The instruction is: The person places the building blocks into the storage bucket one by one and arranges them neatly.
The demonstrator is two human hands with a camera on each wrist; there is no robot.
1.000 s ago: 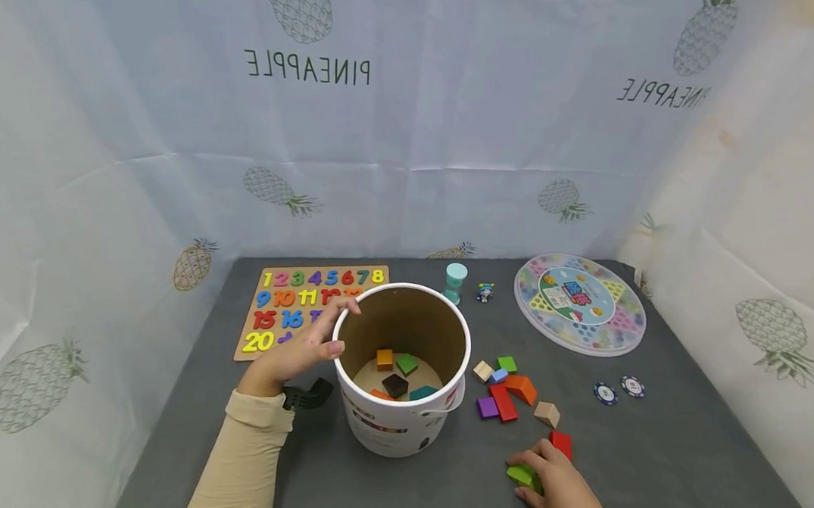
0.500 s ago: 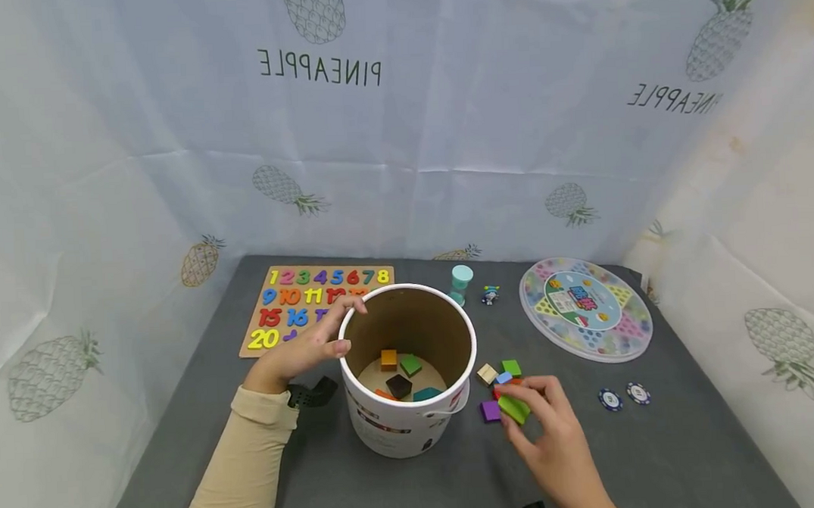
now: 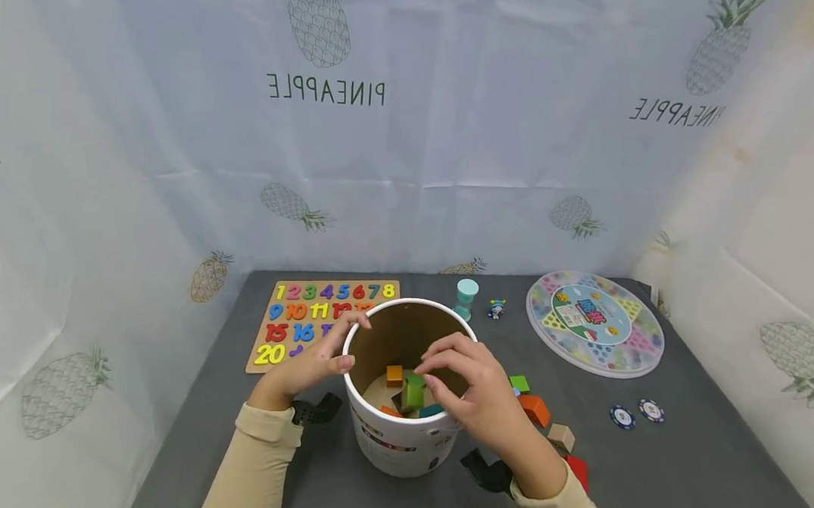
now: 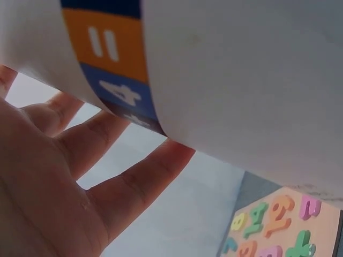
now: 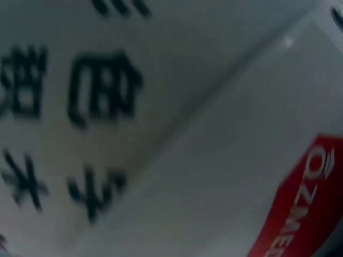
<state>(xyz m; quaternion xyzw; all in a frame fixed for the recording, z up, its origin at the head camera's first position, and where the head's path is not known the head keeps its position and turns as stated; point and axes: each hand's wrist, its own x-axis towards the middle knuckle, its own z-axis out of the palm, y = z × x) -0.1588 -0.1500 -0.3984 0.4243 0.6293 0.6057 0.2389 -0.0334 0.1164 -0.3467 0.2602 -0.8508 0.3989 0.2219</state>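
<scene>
A white bucket (image 3: pixel 397 453) stands mid-table with several coloured blocks on its floor, among them an orange block (image 3: pixel 394 376) and a teal block (image 3: pixel 431 410). My left hand (image 3: pixel 314 368) holds the bucket's left rim, its fingertips bent over the edge; the left wrist view shows those fingers against the printed wall. Over the opening is my right hand (image 3: pixel 470 384), thumb and fingertips apart. A light green block (image 3: pixel 413 395) appears just below those fingertips, inside the bucket. The right wrist view holds only the bucket's printed outer wall.
Right of the bucket lie a green block (image 3: pixel 519 384), an orange-red block (image 3: pixel 534 410), a wooden block (image 3: pixel 560 437) and a red block (image 3: pixel 577 471). Farther out are poker chips (image 3: pixel 622 417) and a round game board (image 3: pixel 596 323). Behind stand an hourglass (image 3: pixel 466 298) and number board (image 3: pixel 293 312).
My right hand has picked up the light green block from the table, carried it up and left over the bucket, and its fingers have parted from it. The left hand keeps its place.
</scene>
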